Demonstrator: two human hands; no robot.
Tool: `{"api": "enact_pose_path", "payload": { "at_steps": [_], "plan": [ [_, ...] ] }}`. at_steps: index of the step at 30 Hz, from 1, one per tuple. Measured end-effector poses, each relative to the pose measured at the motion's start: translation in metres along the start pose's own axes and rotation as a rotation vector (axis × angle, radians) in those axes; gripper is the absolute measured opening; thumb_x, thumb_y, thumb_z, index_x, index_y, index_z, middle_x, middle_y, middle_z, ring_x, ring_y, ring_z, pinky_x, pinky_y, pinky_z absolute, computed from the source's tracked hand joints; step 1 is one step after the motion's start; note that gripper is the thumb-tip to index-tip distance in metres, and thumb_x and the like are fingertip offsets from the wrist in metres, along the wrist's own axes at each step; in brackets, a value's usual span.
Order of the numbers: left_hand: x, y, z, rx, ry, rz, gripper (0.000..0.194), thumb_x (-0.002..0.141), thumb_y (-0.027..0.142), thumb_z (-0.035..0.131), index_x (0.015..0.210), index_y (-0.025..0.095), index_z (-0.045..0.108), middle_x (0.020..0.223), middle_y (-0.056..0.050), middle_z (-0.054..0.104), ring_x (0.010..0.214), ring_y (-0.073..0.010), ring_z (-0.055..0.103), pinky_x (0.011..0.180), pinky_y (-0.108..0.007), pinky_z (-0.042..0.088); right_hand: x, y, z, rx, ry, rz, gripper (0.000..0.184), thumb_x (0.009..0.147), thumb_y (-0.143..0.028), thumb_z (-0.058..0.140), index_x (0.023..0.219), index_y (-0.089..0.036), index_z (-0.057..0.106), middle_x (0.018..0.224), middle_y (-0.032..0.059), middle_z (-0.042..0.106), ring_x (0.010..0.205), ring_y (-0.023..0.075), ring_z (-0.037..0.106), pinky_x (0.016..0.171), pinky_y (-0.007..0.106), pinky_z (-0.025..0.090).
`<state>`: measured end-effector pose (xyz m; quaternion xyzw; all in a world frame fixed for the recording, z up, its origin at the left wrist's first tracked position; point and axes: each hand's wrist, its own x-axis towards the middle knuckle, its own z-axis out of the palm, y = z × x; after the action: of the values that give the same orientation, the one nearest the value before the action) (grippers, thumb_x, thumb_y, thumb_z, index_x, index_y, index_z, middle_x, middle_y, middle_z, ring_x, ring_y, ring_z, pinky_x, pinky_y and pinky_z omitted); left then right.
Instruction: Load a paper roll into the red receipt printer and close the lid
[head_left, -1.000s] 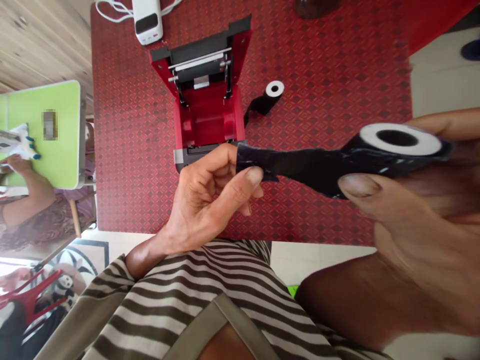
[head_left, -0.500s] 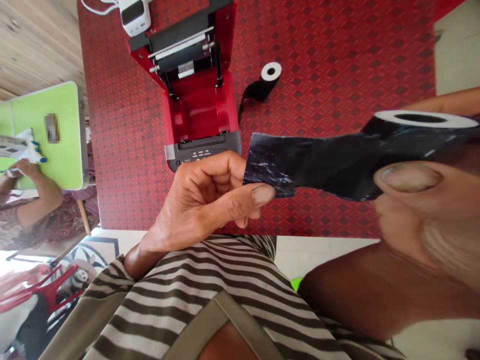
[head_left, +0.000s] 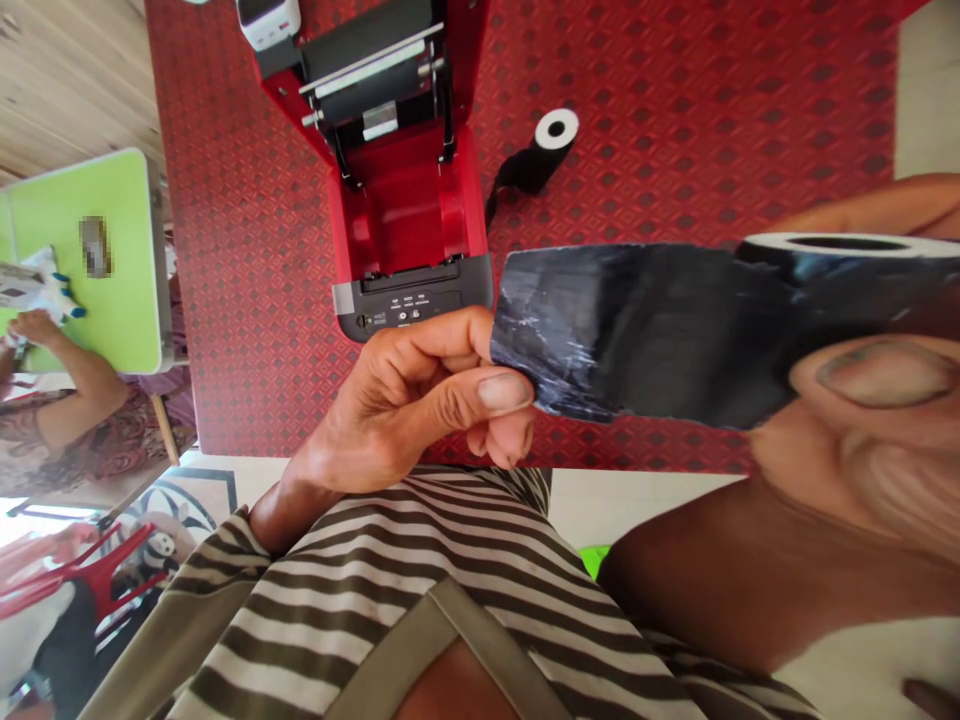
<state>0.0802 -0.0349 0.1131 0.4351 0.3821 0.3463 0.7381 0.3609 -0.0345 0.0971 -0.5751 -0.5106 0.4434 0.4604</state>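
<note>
A black ribbon roll (head_left: 862, 285) with a white core is gripped in my right hand (head_left: 862, 430), close to the camera on the right. From it a shiny, scuffed black strip (head_left: 660, 330) stretches leftward. My left hand (head_left: 405, 400) pinches the strip's free end between thumb and fingers. Just beyond my left hand stands a red and black label printer (head_left: 412, 215), its lid raised and its red bay showing. Right of the printer lies a second black ribbon roll (head_left: 541, 158) on its side, with a loose tail reaching toward the printer.
The table has a red patterned cover (head_left: 675, 130). A white device (head_left: 268, 22) sits at the printer's upper left. On the left, another person's arm (head_left: 82, 370) rests by a green table (head_left: 124, 290). A red-framed chair (head_left: 112, 580) stands at lower left.
The black strip between my hands shows longer and broader, and my right hand has shifted slightly right. My left hand keeps its pinch. The view has moved slightly.
</note>
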Motion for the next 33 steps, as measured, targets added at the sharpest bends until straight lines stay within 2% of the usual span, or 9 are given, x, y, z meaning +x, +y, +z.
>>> {"api": "enact_pose_path", "payload": {
  "at_steps": [3,6,9,12,15,18,21,28,33],
  "plan": [
    [-0.003,0.001,-0.001,0.026,-0.007,-0.054,0.027,0.123,0.049,0.097,0.113,0.025,0.088,0.093,0.002,0.090,0.084,-0.0174,0.090,0.077,-0.028,0.073,0.008,0.001,0.000,-0.004,0.058,0.000,0.070,0.080,-0.103,0.107,0.109,-0.041,0.094,0.115,0.0025,0.093,0.112,0.0377,0.095,0.097,0.059,0.081],
    [-0.008,0.000,-0.006,0.113,-0.033,-0.106,0.032,0.114,0.046,0.107,0.121,0.023,0.086,0.100,-0.002,0.092,0.080,-0.0153,0.085,0.071,-0.026,0.069,0.026,0.009,-0.003,-0.010,0.016,-0.020,0.049,0.085,-0.073,0.119,0.106,-0.037,0.093,0.112,0.0014,0.095,0.105,0.0280,0.093,0.102,0.053,0.082],
    [-0.017,-0.002,-0.014,0.241,-0.076,-0.122,0.045,0.119,0.047,0.100,0.152,0.021,0.084,0.109,-0.005,0.094,0.089,-0.0169,0.086,0.074,-0.026,0.065,0.049,0.025,-0.009,-0.184,-0.107,-0.034,0.031,0.090,-0.041,0.111,0.113,-0.033,0.092,0.114,0.0003,0.098,0.102,0.0238,0.093,0.093,0.044,0.078],
    [-0.026,-0.004,-0.023,0.332,-0.095,-0.124,0.047,0.123,0.048,0.093,0.159,0.020,0.083,0.115,-0.008,0.094,0.097,-0.0199,0.087,0.079,-0.029,0.066,0.070,0.047,-0.008,-0.324,-0.106,-0.110,0.026,0.089,-0.026,0.099,0.114,-0.031,0.090,0.110,-0.0001,0.097,0.098,0.0221,0.090,0.087,0.039,0.071],
    [-0.029,-0.006,-0.028,0.358,-0.070,-0.078,0.043,0.125,0.048,0.091,0.157,0.021,0.085,0.117,-0.008,0.094,0.100,-0.0199,0.087,0.086,-0.030,0.068,0.082,0.067,0.001,-0.284,-0.113,-0.124,0.028,0.087,-0.023,0.096,0.113,-0.031,0.088,0.110,0.0001,0.096,0.098,0.0211,0.088,0.086,0.037,0.068],
    [-0.028,-0.006,-0.029,0.353,-0.052,-0.055,0.041,0.126,0.050,0.089,0.154,0.021,0.086,0.117,-0.008,0.094,0.101,-0.0202,0.088,0.090,-0.031,0.071,0.084,0.082,0.014,-0.146,-0.103,-0.135,0.029,0.091,-0.028,0.099,0.116,-0.034,0.084,0.117,0.0019,0.095,0.107,0.0237,0.087,0.099,0.040,0.071],
    [-0.026,-0.006,-0.029,0.371,-0.040,-0.070,0.040,0.125,0.051,0.090,0.152,0.022,0.088,0.118,-0.008,0.095,0.102,-0.0211,0.088,0.086,-0.031,0.069,0.082,0.093,0.024,-0.043,-0.077,-0.124,0.037,0.089,-0.036,0.106,0.116,-0.037,0.079,0.117,0.0031,0.093,0.111,0.0280,0.085,0.110,0.048,0.073],
    [-0.021,-0.010,-0.033,0.377,-0.031,-0.069,0.042,0.124,0.054,0.091,0.150,0.021,0.089,0.121,-0.009,0.096,0.107,-0.0219,0.089,0.095,-0.034,0.070,0.078,0.110,0.032,-0.034,-0.104,-0.111,0.038,0.087,-0.042,0.103,0.116,-0.039,0.080,0.114,-0.0017,0.091,0.107,0.0299,0.087,0.107,0.054,0.077],
    [-0.019,-0.012,-0.035,0.380,-0.003,-0.082,0.042,0.124,0.055,0.091,0.150,0.023,0.091,0.123,-0.009,0.096,0.110,-0.0227,0.089,0.096,-0.034,0.068,0.075,0.115,0.036,-0.058,-0.091,-0.142,0.034,0.090,-0.036,0.098,0.119,-0.039,0.081,0.118,-0.0014,0.092,0.112,0.0300,0.091,0.112,0.056,0.080]
  ]
}}
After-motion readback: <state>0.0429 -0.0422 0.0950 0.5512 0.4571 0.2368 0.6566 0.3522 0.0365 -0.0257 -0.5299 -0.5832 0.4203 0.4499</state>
